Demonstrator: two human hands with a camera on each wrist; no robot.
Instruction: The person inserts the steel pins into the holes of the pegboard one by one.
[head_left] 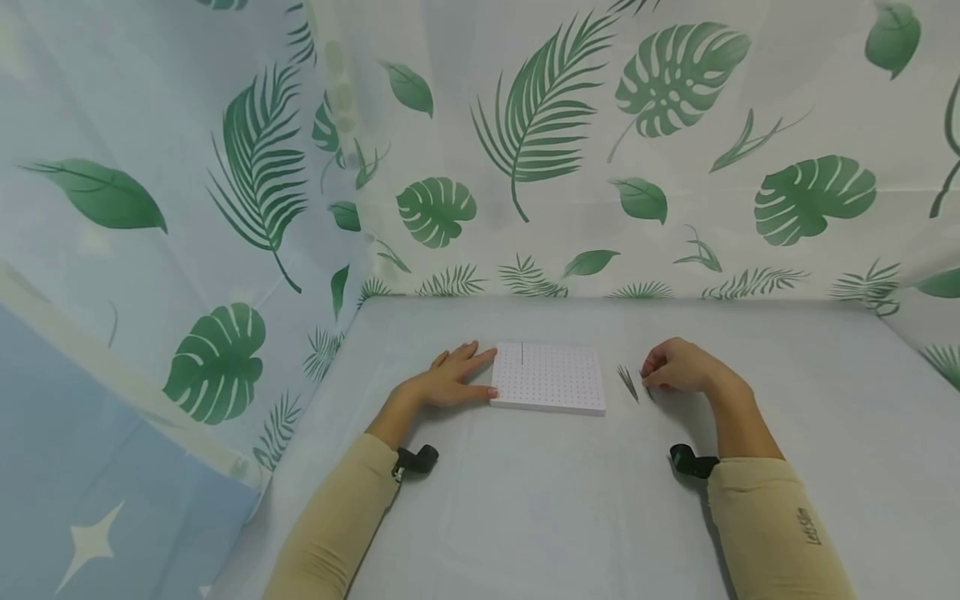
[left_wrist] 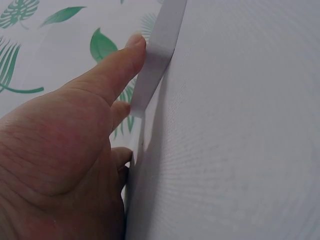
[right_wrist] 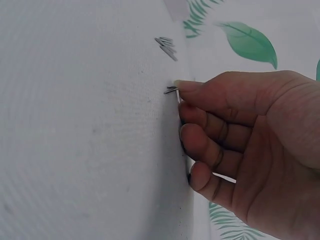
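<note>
A white pegboard (head_left: pixel 551 377) with rows of small holes lies flat on the table; one thin dark pin (head_left: pixel 522 353) stands up in its upper left part. My left hand (head_left: pixel 448 382) rests beside the board with fingers spread, thumb and a fingertip touching its left edge. In the left wrist view, the thumb (left_wrist: pixel 122 70) lies against the board's side (left_wrist: pixel 155 60). To the right, my right hand (head_left: pixel 678 367) pinches a thin metal pin (right_wrist: pixel 171 91) at the tabletop, other fingers curled. How many pins it holds is hard to tell.
A small group of loose metal pins (head_left: pixel 627 383) lies between the board and my right hand. The white table (head_left: pixel 555 500) meets leaf-printed curtains (head_left: pixel 555 233) at the back and left. A black wrist camera (head_left: pixel 418 459) sits on my left sleeve, another (head_left: pixel 692 461) on the right.
</note>
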